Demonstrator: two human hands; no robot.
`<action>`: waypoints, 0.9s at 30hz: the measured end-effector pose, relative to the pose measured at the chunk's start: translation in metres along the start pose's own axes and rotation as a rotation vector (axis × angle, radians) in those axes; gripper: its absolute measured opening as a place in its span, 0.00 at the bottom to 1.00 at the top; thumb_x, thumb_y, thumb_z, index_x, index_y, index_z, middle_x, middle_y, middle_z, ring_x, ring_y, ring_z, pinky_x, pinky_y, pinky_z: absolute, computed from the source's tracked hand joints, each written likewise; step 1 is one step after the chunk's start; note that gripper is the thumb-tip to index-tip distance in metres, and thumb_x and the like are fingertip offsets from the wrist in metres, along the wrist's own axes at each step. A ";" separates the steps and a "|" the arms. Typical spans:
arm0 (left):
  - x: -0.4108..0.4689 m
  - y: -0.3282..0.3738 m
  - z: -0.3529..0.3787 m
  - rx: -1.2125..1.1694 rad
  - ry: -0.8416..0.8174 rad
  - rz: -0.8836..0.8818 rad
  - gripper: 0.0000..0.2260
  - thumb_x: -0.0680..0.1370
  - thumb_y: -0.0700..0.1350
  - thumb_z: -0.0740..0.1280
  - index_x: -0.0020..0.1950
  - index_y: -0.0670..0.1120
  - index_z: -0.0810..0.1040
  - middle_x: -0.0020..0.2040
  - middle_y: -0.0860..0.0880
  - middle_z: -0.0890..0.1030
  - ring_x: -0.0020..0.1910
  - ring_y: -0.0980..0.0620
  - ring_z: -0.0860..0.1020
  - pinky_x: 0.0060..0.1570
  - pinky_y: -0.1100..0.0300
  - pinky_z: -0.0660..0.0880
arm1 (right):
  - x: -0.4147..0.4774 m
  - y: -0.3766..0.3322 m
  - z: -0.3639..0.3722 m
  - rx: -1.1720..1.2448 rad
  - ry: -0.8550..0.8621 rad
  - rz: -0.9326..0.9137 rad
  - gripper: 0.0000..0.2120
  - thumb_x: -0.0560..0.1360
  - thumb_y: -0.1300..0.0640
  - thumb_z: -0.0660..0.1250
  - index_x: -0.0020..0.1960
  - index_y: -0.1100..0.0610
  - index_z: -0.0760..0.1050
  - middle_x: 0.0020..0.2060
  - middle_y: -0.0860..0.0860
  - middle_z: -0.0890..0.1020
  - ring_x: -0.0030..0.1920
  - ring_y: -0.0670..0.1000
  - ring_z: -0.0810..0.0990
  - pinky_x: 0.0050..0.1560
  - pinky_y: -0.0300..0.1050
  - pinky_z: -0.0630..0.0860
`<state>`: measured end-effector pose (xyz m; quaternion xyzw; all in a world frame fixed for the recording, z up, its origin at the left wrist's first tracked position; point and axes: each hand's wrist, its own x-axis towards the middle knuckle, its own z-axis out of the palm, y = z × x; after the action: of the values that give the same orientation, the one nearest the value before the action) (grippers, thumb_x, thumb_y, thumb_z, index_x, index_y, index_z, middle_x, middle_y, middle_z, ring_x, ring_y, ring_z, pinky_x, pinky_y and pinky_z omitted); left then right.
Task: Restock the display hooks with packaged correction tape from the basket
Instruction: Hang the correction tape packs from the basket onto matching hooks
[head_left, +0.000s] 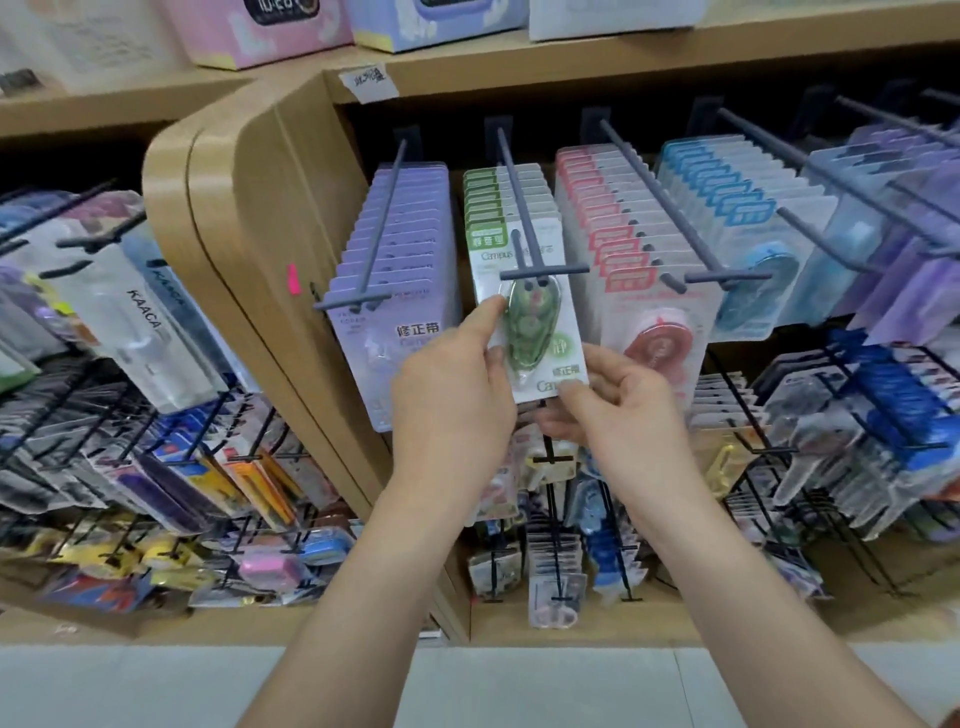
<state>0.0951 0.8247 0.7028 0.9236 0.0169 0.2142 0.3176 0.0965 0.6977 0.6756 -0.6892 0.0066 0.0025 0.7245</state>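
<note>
A green correction tape pack (530, 332) hangs at the front of the grey display hook (540, 270), ahead of a row of the same green packs (498, 197). My left hand (452, 395) pinches its left edge with thumb and forefinger. My right hand (618, 410) grips its lower right corner. Purple packs (400, 249) fill the hook to the left. Pink packs (618, 239) and blue packs (727, 208) fill the hooks to the right. The basket is out of view.
A wooden shelf divider (249, 249) stands left of the hooks. Black wire racks (831, 467) below and a left bay (130, 415) hold mixed stationery packs. Boxes (270, 31) sit on the top shelf. Pale floor (467, 686) runs along the bottom.
</note>
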 end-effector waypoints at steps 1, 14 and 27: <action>0.003 0.001 0.001 0.081 -0.013 0.009 0.23 0.82 0.40 0.61 0.77 0.53 0.66 0.49 0.47 0.82 0.48 0.46 0.79 0.49 0.49 0.75 | -0.001 0.002 -0.003 -0.046 -0.012 0.017 0.17 0.80 0.68 0.62 0.50 0.45 0.77 0.41 0.52 0.86 0.39 0.51 0.86 0.42 0.41 0.83; -0.024 -0.019 0.027 0.040 0.240 0.290 0.15 0.78 0.34 0.65 0.64 0.40 0.79 0.57 0.43 0.82 0.51 0.47 0.81 0.47 0.60 0.75 | -0.054 0.011 -0.082 -0.269 0.127 -0.086 0.12 0.80 0.66 0.64 0.48 0.51 0.82 0.36 0.52 0.85 0.35 0.49 0.84 0.36 0.37 0.79; -0.126 0.048 0.096 -0.558 -0.483 0.294 0.10 0.76 0.40 0.69 0.47 0.55 0.85 0.39 0.60 0.83 0.41 0.61 0.81 0.42 0.68 0.77 | -0.156 0.065 -0.241 -0.980 0.186 0.118 0.11 0.76 0.57 0.69 0.55 0.43 0.81 0.37 0.40 0.83 0.39 0.45 0.81 0.43 0.38 0.75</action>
<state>0.0152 0.7097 0.6149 0.8181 -0.2494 0.0304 0.5173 -0.0620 0.4615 0.6009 -0.9443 0.1082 -0.0153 0.3105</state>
